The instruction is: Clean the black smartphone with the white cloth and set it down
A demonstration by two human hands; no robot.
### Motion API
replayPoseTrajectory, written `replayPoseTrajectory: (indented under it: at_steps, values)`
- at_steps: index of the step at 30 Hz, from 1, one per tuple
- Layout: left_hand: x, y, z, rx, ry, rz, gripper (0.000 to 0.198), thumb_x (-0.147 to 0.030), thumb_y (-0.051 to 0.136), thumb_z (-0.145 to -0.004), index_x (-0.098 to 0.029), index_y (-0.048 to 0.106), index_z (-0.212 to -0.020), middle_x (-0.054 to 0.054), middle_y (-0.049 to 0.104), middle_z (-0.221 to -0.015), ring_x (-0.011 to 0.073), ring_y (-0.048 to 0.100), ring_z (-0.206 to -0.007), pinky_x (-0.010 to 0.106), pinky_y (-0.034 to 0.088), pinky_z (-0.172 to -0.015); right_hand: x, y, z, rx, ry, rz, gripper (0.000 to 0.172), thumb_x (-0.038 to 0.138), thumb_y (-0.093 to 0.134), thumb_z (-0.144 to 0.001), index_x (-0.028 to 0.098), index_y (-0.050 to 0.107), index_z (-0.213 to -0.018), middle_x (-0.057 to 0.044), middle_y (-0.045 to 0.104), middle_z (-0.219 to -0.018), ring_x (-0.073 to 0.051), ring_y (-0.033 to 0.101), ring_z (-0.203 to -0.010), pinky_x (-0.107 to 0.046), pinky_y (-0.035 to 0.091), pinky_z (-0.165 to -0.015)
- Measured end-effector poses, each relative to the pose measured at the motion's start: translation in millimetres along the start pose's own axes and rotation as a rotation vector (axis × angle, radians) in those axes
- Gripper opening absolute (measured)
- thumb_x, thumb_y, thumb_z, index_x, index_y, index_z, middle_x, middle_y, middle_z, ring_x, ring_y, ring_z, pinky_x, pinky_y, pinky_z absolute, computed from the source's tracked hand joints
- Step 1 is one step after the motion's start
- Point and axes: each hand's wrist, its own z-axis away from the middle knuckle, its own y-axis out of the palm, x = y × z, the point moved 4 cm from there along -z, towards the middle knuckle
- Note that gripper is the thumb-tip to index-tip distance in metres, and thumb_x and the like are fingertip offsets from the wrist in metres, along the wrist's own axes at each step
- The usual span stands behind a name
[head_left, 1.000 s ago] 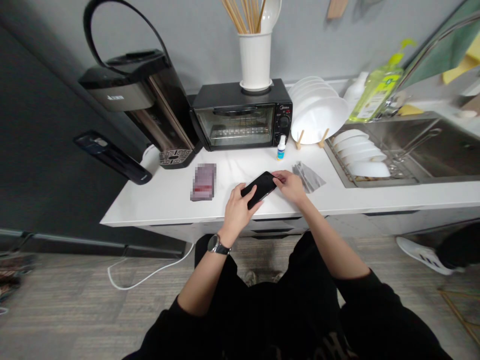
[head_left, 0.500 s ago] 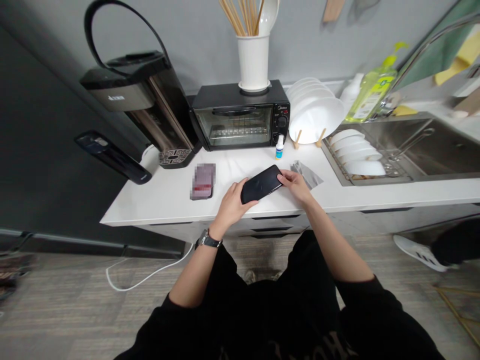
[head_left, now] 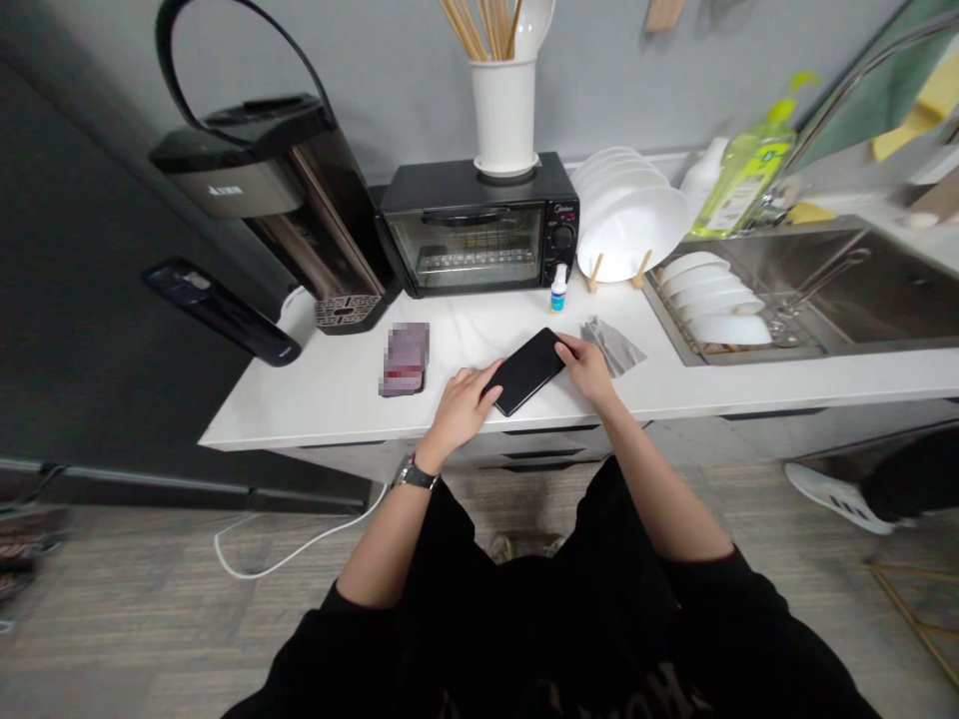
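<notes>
A black phone (head_left: pixel 528 369) lies screen up on the white counter (head_left: pixel 337 399), held at both ends. My left hand (head_left: pixel 459 405), with a watch on its wrist, grips the phone's near left end. My right hand (head_left: pixel 586 366) holds the far right end with fingers curled on its edge. A crumpled grey foil wrapper (head_left: pixel 612 345) lies just right of my right hand. A small blue-capped bottle (head_left: pixel 558 289) stands behind the phone.
A toaster oven (head_left: pixel 477 225) with a white utensil holder (head_left: pixel 502 112) on top stands at the back. A water dispenser (head_left: pixel 292 215) is at the left, a blurred dark packet (head_left: pixel 406 359) left of the phone. Plates (head_left: pixel 627 225), a dish rack (head_left: pixel 711 310), sink (head_left: pixel 846 290) and soap bottle (head_left: pixel 741 180) lie to the right.
The phone was tilted up off the counter between both hands and is now laid flat on it. Both hands stay on its ends.
</notes>
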Motion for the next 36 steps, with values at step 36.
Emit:
replayPoseTrajectory:
  at_steps: [36]
  values:
    - [-2,15.5,-5,-0.068,-0.039,-0.044,0.112,-0.055,0.081,-0.089,-0.021,0.015,-0.172,0.012,0.063,-0.130,0.0350,0.060,-0.122,0.051,0.050,-0.112,50,14,46,0.083,-0.236,0.455,0.071,0.058,0.041,-0.110,0.011,0.049,-0.162,-0.022,0.047,-0.167,-0.043,0.041,-0.159,-0.073,0.031,-0.129]
